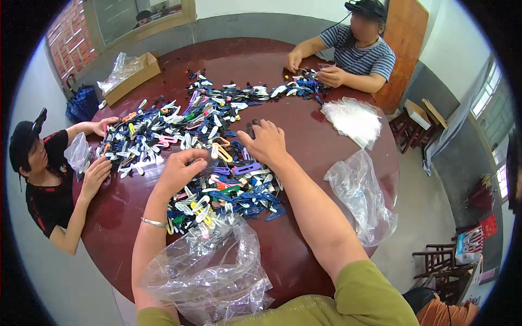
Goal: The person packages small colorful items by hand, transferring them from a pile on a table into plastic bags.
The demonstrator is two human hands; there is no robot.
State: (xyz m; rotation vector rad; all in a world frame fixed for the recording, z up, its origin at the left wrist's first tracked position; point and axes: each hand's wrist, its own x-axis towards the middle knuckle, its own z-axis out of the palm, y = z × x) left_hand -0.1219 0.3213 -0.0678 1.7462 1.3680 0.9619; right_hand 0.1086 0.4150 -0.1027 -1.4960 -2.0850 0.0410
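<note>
A long heap of mixed hair clips [206, 117], in blue, white, black, yellow, pink and purple, spreads over the round table. My left hand [182, 171], a silver bangle on its wrist, is at the left side of the near part of the heap. Its fingers are curled together, and whatever they may hold is hidden. My right hand [266, 144] rests at the heap's right edge, thumb apart from the fingers, by some dark clips. Between my hands lie a yellow clip [224, 154] and a purple clip [247, 168]. A clear plastic bag [217, 271] lies by my left forearm, its mouth against the near clips.
The dark red table [304, 228] also holds another clear bag [364, 198], a stack of flat clear sleeves [353, 122] and a cardboard box [133, 79]. One person at the left and another across the table [359, 60] have their hands at the clips.
</note>
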